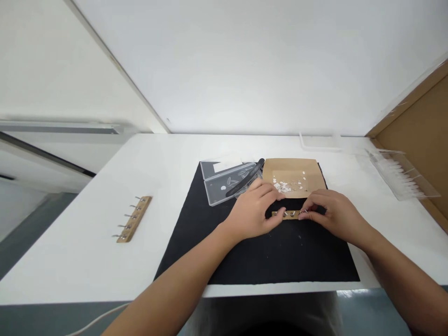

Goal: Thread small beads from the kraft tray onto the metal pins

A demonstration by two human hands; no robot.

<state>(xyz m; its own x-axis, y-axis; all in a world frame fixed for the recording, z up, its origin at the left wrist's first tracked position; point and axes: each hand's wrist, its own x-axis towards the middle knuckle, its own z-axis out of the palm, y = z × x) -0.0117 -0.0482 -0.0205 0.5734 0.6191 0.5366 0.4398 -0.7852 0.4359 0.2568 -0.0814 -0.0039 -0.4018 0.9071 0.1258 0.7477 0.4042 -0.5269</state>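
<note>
A short wooden strip with a row of small metal pegs lies on the black mat. My left hand is curved around the strip's left end, thumb against its near side and fingers beyond it. At the right end, my right hand pinches a thin metal peg between thumb and forefinger; its base is partly hidden. Just behind the strip, a brown paper tray holds many small white pieces.
A clear plastic case with transparent nail tips inside and a black curved nail file across it is behind my left hand. Another pegged wooden strip lies at left. A clear rack of tips stands at right, near a brown board.
</note>
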